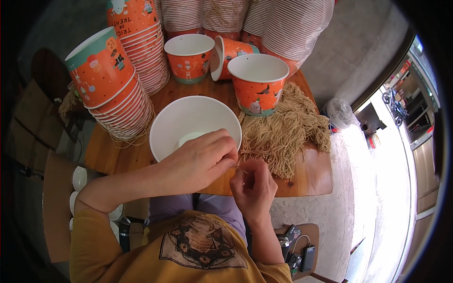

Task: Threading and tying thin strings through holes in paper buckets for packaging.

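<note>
My left hand (207, 158) reaches across the near rim of a white-lined paper bucket (163, 125), its thumb and fingertips pinched together. Close beside it, my right hand (255, 186) is closed with curled fingers over the table's front edge. Between the two sets of fingertips shows a short piece of thin tan cord (241, 169); the rest of it is hidden by my fingers. Right of the bucket lies a thick heap of loose tan cords (278, 137). An upright orange paper bucket (257, 94) with a green band stands against the heap's far left side.
Stacked orange buckets (106, 75) with cords hanging around them lean at the left of the wooden table (306, 177). Another bucket (188, 63) stands behind, beside one tipped over (236, 49). Tall bagged stacks (297, 28) line the back. A cardboard box (56, 207) sits lower left.
</note>
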The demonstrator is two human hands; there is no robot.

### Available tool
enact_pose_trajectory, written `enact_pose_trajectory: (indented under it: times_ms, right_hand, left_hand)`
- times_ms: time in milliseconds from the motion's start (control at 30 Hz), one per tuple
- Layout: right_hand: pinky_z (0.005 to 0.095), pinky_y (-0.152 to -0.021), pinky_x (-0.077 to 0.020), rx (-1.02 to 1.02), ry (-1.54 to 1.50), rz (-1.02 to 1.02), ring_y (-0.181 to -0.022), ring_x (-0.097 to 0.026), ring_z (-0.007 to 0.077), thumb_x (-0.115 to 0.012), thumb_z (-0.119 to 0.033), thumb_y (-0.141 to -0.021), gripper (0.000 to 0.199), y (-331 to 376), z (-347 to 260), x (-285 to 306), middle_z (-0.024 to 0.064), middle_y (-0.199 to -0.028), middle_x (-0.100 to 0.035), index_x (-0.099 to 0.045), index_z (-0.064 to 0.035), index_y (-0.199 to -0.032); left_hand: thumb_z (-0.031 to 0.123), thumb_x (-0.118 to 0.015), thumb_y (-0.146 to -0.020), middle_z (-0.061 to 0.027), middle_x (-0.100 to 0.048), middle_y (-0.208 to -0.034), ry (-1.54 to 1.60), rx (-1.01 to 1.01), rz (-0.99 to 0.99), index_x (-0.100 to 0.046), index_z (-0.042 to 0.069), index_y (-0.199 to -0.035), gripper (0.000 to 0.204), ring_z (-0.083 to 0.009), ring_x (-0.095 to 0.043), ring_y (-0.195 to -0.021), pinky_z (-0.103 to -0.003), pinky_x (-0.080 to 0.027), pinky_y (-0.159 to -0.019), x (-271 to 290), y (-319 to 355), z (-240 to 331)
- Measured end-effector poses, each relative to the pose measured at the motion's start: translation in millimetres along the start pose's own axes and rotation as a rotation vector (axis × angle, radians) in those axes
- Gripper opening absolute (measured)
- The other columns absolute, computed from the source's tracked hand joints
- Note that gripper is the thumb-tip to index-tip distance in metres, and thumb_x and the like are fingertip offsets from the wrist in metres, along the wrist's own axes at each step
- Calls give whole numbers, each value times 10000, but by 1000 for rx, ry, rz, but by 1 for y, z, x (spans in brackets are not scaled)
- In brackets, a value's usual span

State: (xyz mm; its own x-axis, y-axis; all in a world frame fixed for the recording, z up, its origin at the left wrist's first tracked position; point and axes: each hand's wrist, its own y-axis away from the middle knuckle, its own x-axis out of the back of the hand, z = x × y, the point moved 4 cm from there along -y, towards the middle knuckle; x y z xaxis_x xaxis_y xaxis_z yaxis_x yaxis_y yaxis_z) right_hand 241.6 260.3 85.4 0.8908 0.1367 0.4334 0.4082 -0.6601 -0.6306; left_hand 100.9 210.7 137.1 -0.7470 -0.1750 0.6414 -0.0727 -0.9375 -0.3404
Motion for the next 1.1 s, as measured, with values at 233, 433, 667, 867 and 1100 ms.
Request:
enact_pose_trajectory:
  times_ms: [233, 433, 667, 867, 1100]
  right_hand:
    - [262, -469, -446, -91, -81, 28, -489, -551, 128, -663, -8, -788, 191, 11, 9, -1, 25, -637, -561, -547, -66, -928]
    - [265, -478, -437, -59, -127, 28, -498, -538, 148, -633, 24, -790, 128, 11, 7, 2, 54, -652, -555, -558, -47, -866]
    - [299, -484, -424, -37, -133, 20, -510, -526, 212, -575, 66, -765, 106, 11, 7, 0, 93, -652, -521, -535, -30, -785]
    - [285, -491, -398, -106, -270, 20, -497, -489, 189, -551, 51, -790, 91, 17, 14, -6, 84, -628, -507, -504, -27, -794]
    - [251, -503, -406, -378, -436, -127, -523, -481, 82, -576, -3, -836, 97, 12, 15, 2, 29, -643, -561, -513, -33, -903]
  left_hand:
    - [35, -596, -887, -73, -520, -880, 6, 31, 20, -530, 23, -913, 72, -199, -573, -722, -313, -466, -626, 2, -1, -1]
    - [36, -600, -888, -66, -521, -879, -8, -6, 45, -528, 27, -910, 76, -189, -570, -713, -307, -463, -613, 1, 0, -2]
    - [78, -578, -888, -120, -535, -924, -4, 78, -32, -511, 28, -918, 89, -336, -572, -850, -413, -474, -720, 1, 1, 1]
    - [65, -570, -883, -134, -529, -917, -50, 23, -17, -497, 25, -911, 88, -342, -561, -843, -414, -466, -712, 0, 4, 2]
    - [111, -626, -859, -120, -541, -900, -58, 128, -134, -441, 38, -1013, 252, -305, -574, -813, -409, -469, -695, 9, 8, 3]
